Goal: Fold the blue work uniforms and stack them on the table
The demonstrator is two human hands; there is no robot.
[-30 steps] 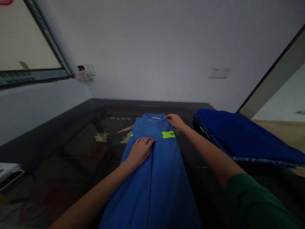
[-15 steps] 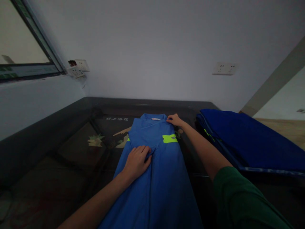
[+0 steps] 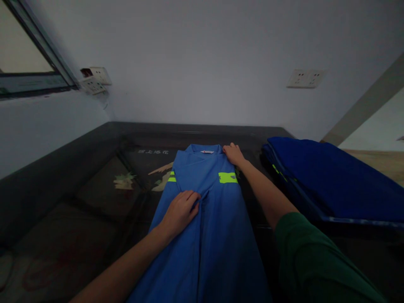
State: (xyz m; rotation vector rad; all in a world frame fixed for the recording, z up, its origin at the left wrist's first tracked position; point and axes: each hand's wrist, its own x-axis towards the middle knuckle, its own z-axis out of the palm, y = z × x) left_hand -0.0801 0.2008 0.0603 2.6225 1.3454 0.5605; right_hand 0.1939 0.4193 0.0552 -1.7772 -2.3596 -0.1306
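Note:
A blue work jacket (image 3: 227,227) with yellow-green bands lies front up on the dark table, its collar and white label at the far end. My left hand (image 3: 180,212) is closed on the edge of its front opening, at about chest height, fingers curled over the cloth. At the far end, my right hand (image 3: 233,155) pinches the shoulder cloth beside the collar; its fingertips are partly hidden. The left front panel is folded across on a slant, and two bright stripes show at the left side.
Folded dark-blue cloth (image 3: 328,176) is stacked on the right side of the table (image 3: 85,164), whose glossy top bears a flower print and lettering. A white wall with sockets (image 3: 306,78) rises behind it. A window frame (image 3: 34,82) is at the upper left.
My right hand has shifted slightly outward along the shoulder. The left side's stripes show more, and the front opening gapes a little wider. My left hand keeps its hold; the view has tilted slightly.

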